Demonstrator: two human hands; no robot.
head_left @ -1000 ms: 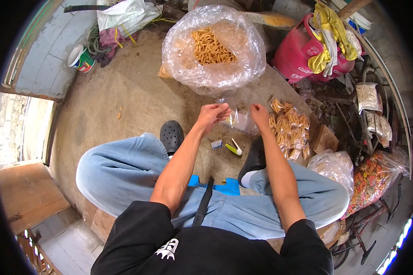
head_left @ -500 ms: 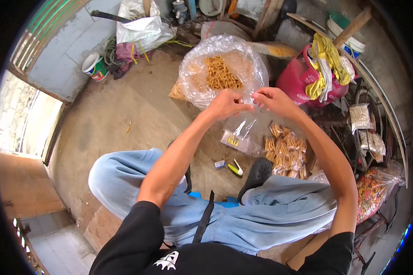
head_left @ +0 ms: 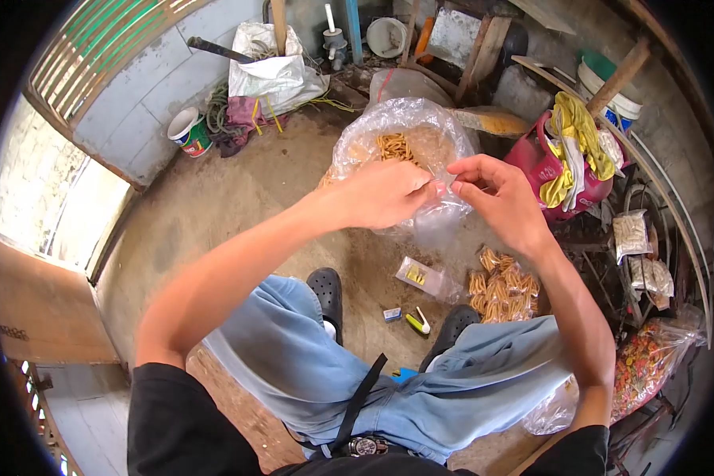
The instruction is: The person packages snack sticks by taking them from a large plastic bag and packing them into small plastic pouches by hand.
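Observation:
My left hand and my right hand are close together in front of me, fingertips pinched on a small clear plastic bag. The bag hangs below the fingers, and its see-through film is hard to tell from what lies behind. Just beyond stands a big clear plastic sack, its mouth spread wide, with brown stick-shaped snacks inside. My left forearm and hand cover its near side. On the floor below lie a flat pack of plastic bags and several filled snack packets.
A green and white stapler and a small blue box lie between my feet. Right of the sack stands a magenta container draped with yellow cloth. A sack of colourful pieces leans at right; a paint bucket stands far left.
My left hand has turned and its elbow has swung outward to the left. Both hands sit slightly lower in view, still at the small bag. The camera view has shifted.

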